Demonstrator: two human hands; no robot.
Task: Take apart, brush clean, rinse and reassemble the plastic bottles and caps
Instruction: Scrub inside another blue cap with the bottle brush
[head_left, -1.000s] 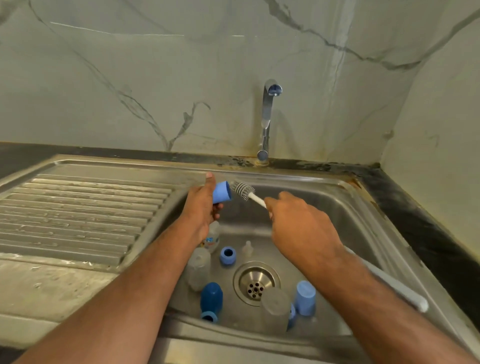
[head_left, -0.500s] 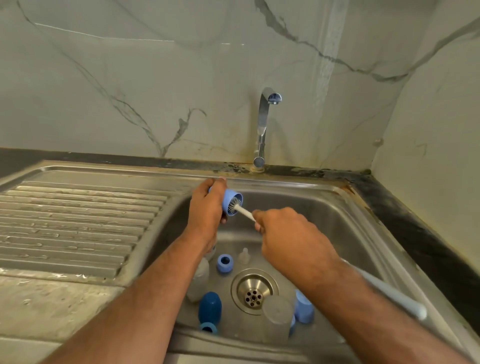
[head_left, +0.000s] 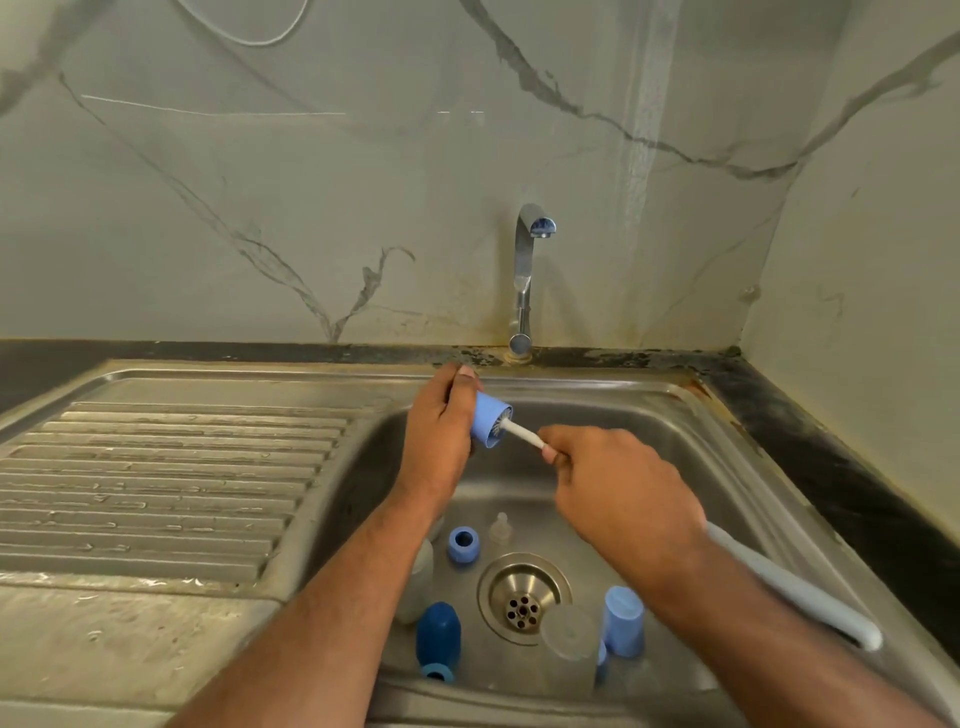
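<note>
My left hand (head_left: 441, 426) holds a light blue cap (head_left: 489, 426) over the sink, its opening turned to the right. My right hand (head_left: 618, 483) grips the white bottle brush (head_left: 524, 435), whose bristle head sits inside the cap. The brush's long handle (head_left: 800, 587) runs back past my right wrist. On the sink floor lie a blue ring cap (head_left: 462, 544), a clear nipple (head_left: 500, 527), a dark blue bottle (head_left: 437, 640), a light blue cap (head_left: 622, 621), a clear cup (head_left: 569, 636) and a clear bottle (head_left: 418, 577) partly hidden by my left forearm.
The steel sink (head_left: 691, 441) has a round drain (head_left: 523, 597) in its middle. A chrome tap (head_left: 525, 275) stands behind it with no water running. A ribbed draining board (head_left: 166, 478) lies to the left. A dark counter edge (head_left: 831, 467) and marble walls close the right side.
The brush head has gone from outside the cap to inside it. Both hands have kept their grip, with the cap's opening turned more toward the brush.
</note>
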